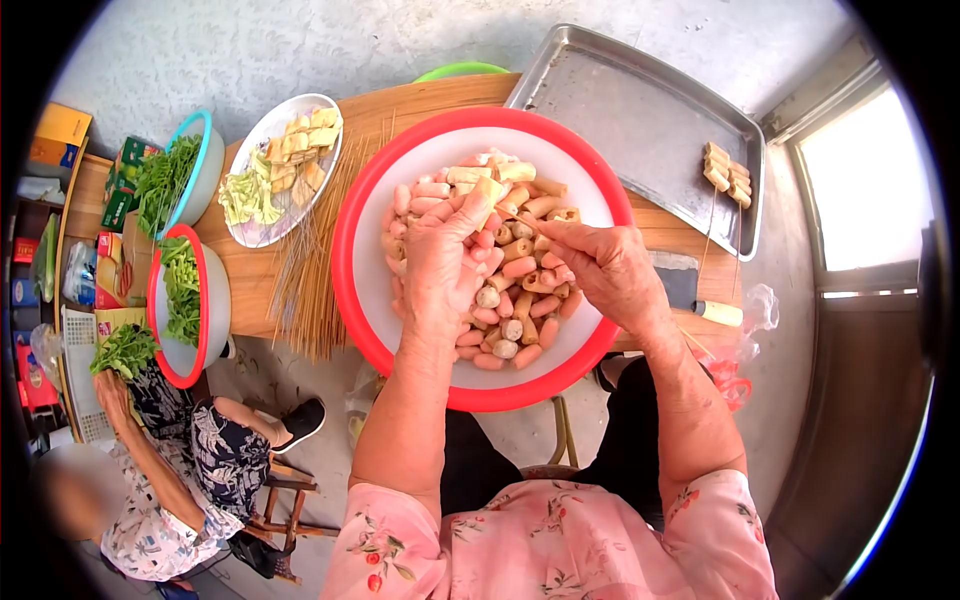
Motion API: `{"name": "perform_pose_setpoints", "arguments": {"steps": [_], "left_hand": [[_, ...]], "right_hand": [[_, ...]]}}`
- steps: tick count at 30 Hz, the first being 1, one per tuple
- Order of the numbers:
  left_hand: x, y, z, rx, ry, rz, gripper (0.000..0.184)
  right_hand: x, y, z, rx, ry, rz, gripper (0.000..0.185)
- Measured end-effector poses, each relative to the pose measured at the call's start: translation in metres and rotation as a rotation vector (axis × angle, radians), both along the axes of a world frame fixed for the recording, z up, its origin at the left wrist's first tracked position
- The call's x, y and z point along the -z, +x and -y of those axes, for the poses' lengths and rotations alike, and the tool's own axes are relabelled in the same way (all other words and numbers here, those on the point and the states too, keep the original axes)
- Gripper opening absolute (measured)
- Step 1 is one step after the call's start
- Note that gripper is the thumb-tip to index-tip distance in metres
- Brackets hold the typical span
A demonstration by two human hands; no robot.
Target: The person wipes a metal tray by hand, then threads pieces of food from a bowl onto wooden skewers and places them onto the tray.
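Note:
Over a large white basin with a red rim (347,250), my left hand (440,262) is closed on a pale yellow rolled piece (484,194), which looks like a tofu skin roll. My right hand (610,272) pinches a thin wooden skewer (516,216), its far end at the roll; whether the tip has pierced it I cannot tell. Below both hands, the basin holds many small pink sausages (528,355), brown rolled pieces (517,248) and a few round greyish balls (504,349).
Loose bamboo skewers (318,265) lie left of the basin, beside a white plate of cut vegetables (262,232). A metal tray (640,130) with skewered rolls (728,172) and a knife (718,312) are at right. A seated person (165,490) holds greens (125,350) near two bowls.

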State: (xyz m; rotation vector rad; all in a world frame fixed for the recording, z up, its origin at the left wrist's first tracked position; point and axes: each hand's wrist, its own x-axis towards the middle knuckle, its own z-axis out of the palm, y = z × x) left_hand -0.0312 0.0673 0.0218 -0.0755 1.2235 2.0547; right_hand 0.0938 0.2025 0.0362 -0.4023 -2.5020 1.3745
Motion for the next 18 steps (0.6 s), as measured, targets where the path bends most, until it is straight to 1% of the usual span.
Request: {"name": "perform_pose_setpoints", "arguments": {"steps": [3, 5, 8, 9, 12, 14, 15, 16, 17, 18], "left_hand": [[0.003, 0.004, -0.001, 0.008, 0.018, 0.013, 0.02], [0.007, 0.007, -0.003, 0.053, 0.028, 0.041, 0.02], [0.001, 0.019, -0.006, 0.109, -0.028, 0.028, 0.019], [0.001, 0.023, -0.008, 0.094, -0.034, 0.019, 0.018], [0.006, 0.023, -0.007, 0.144, -0.022, -0.032, 0.018], [0.007, 0.021, -0.007, 0.168, -0.044, -0.044, 0.018], [0.009, 0.021, -0.008, 0.194, -0.065, -0.057, 0.019], [0.005, 0.021, -0.009, 0.2, -0.068, -0.049, 0.019], [-0.003, 0.022, -0.009, 0.146, -0.098, -0.097, 0.02], [-0.008, 0.021, -0.01, 0.095, -0.127, -0.146, 0.022]], "right_hand": [[0.001, -0.001, 0.001, 0.003, 0.001, -0.016, 0.025], [0.003, -0.003, 0.002, 0.025, -0.036, -0.09, 0.017], [-0.005, -0.007, 0.006, 0.015, -0.05, -0.083, 0.012], [-0.005, -0.008, 0.007, 0.015, -0.05, -0.082, 0.012], [-0.01, -0.012, 0.012, 0.065, -0.076, -0.003, 0.008], [-0.02, -0.012, 0.016, 0.126, -0.319, 0.111, 0.007], [-0.013, -0.012, 0.013, 0.13, -0.321, 0.116, 0.007], [-0.001, -0.012, 0.006, 0.099, -0.2, -0.007, 0.008], [0.008, -0.013, 0.0, 0.071, -0.077, -0.129, 0.009], [0.011, -0.013, -0.007, 0.129, -0.185, -0.104, 0.01]]}}
